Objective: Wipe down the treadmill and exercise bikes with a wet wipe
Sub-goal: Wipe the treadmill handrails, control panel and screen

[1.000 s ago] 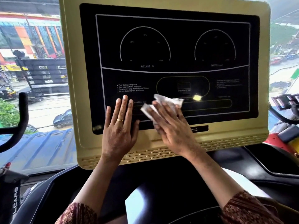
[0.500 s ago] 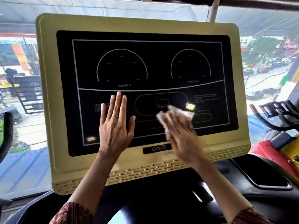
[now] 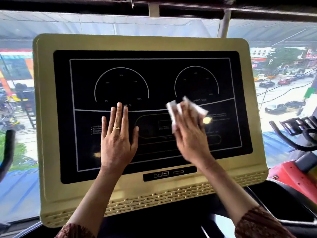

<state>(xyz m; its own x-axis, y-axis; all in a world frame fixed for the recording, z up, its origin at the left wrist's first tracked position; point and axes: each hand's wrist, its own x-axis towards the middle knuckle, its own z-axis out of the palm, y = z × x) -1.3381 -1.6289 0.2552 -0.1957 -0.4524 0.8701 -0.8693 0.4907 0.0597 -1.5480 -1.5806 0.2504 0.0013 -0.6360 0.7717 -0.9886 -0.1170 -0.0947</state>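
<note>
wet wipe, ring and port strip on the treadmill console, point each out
wet wipe [image 3: 172, 112], head view, white fold at its left edge
ring [image 3: 116, 128], head view, gold band's top face
port strip [image 3: 169, 173], head view, middle of the black bar

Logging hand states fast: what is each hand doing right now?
Left hand: open, flat on the treadmill screen, holding nothing.
Right hand: open, pressing the wet wipe against the screen.

Both arms reach forward, left hand [image 3: 118, 140] flat with straight fingers [image 3: 119, 115], right hand [image 3: 189, 136] likewise flat.
</note>
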